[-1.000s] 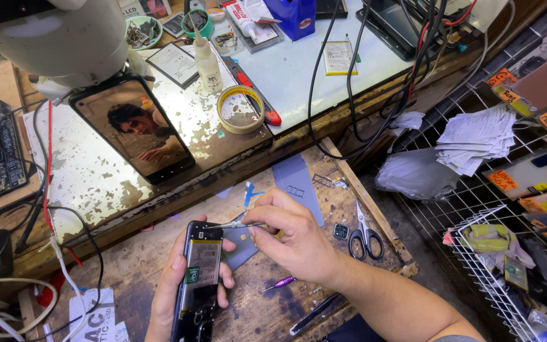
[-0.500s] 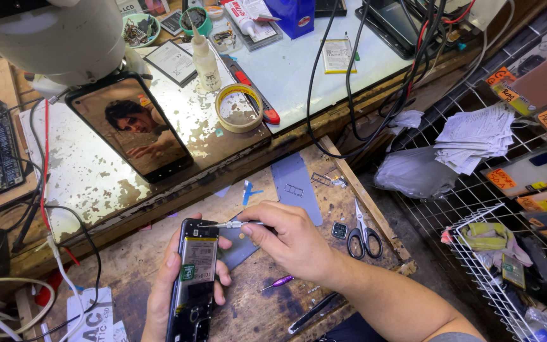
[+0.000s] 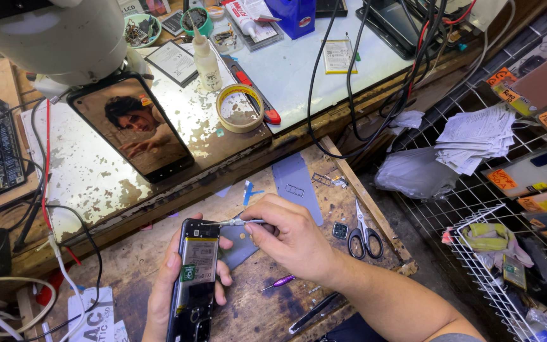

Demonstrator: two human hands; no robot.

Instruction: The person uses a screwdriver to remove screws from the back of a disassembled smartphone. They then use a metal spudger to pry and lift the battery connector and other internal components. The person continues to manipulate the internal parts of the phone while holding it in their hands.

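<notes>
Here, in the head view, our left hand point(image 3: 166, 285) wraps its grip around the opened phone point(image 3: 194, 278) above the bench point(image 3: 128, 253). Our right hand point(image 3: 292, 240) pinches tweezers point(image 3: 226, 222) at the phone's top edge; we should keep them steady and shallow.

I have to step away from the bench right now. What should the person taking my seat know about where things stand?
Left hand grips the opened phone upright over the wooden board, back cover off, battery exposed.
Right hand holds tweezers, tips at the phone's top edge.
Scissors, a purple tool and a small square part lie on the board to the right.
Done: back removed.
Left: work at the top edge, in my judgement; reassembly.
</notes>
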